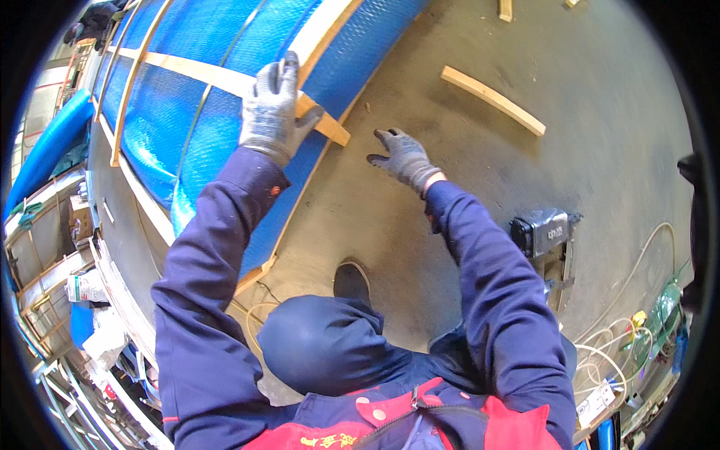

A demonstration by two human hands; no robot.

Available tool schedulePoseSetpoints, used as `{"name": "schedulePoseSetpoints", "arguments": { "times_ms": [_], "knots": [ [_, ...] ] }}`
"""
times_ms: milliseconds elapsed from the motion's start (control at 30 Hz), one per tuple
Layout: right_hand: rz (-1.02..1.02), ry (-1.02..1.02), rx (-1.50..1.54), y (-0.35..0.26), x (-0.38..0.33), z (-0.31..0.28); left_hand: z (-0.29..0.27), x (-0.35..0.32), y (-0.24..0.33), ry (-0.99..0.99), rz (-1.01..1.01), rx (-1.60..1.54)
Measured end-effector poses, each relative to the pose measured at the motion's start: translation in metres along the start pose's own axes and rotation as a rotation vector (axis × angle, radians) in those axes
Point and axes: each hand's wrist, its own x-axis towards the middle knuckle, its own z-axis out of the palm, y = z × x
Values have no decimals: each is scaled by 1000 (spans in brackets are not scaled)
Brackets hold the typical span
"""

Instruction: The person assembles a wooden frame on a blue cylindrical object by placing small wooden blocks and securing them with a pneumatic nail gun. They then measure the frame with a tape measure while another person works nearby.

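Observation:
My left hand [271, 112], in a grey work glove, lies over a wooden slat [214, 75] where it meets a wider wooden board [319, 34]. Its fingers reach up along the board and its thumb bends over the slat near the free end. Beneath the wood is a large load wrapped in blue bubble film [154, 112]. To the right of the slat's end, my right hand [405, 159], gloved too, hovers above the floor. Its fingers are apart and slightly curled, with nothing in them.
A loose wooden strip [495, 101] lies on the concrete floor at the upper right. Right of my arm stands a black-topped device [541, 231] on a metal frame. Pale hose coils [607, 352] lie at the lower right. A blue roll [49, 146] and stacked materials line the left.

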Motion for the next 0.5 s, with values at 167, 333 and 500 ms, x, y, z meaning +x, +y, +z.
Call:
{"name": "schedulePoseSetpoints", "arguments": {
  "times_ms": [167, 333, 500],
  "knots": [
    [220, 85, 142, -47, 52, 62, -2, 1, -3, -23, 2, -88],
    [282, 252, 337, -58, 77, 93, -2, 2, -7, -15, -2, -151],
    [301, 261, 296, -61, 84, 89, -6, 5, -4, -88, -33, -182]
  ]
}}
